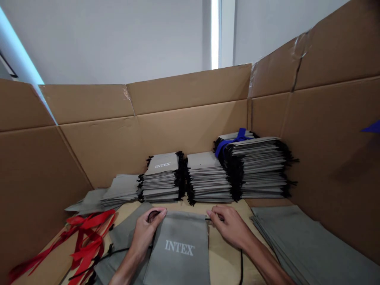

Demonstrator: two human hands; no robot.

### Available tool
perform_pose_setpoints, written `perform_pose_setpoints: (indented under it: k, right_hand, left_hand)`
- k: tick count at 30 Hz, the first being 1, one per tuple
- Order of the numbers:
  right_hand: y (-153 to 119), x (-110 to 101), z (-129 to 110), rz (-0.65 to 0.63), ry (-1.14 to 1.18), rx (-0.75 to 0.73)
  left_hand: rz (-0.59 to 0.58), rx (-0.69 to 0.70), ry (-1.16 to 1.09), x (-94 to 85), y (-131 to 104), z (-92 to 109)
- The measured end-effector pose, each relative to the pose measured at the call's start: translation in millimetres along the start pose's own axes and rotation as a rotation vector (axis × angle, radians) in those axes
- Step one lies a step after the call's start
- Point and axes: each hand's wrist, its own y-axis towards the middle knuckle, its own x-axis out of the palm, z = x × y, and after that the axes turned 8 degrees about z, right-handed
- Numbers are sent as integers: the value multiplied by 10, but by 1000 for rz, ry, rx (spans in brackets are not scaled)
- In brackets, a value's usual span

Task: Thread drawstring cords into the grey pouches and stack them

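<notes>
A grey fabric pouch [178, 261] printed INTEX lies in front of me, its top edge pointing away. My left hand [150, 223] pinches the pouch's top left corner between thumb and fingers, with a loop of black cord [153, 215] by the fingers. At the top right corner, my right hand [225, 223] pinches the black cord that comes out of the pouch's edge. More of this cord hangs below my right wrist. Other grey pouches [121, 233] lie loose under and beside my left forearm.
Cardboard walls [190, 118] surround the work surface. Along the back stand piles of grey pouches with black cord ends [209, 178], one pile with a blue ribbon [234, 142]. Red ribbons [90, 233] lie at left, flat grey pouches [314, 245] at right.
</notes>
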Motion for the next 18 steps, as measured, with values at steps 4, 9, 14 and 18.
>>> perform_pose_setpoints:
  k: [4, 9, 14, 18]
  right_hand:
    - [17, -5, 78, -32, 201, -6]
    - [17, 45, 210, -107, 352, 52]
    - [18, 29, 347, -99, 419, 159]
    - [22, -43, 336, -84, 345, 147]
  left_hand:
    - [13, -11, -10, -42, 46, -33]
    - [8, -21, -2, -46, 58, -78]
    - [53, -71, -26, -87, 89, -86]
    - [97, -87, -62, -119, 119, -81]
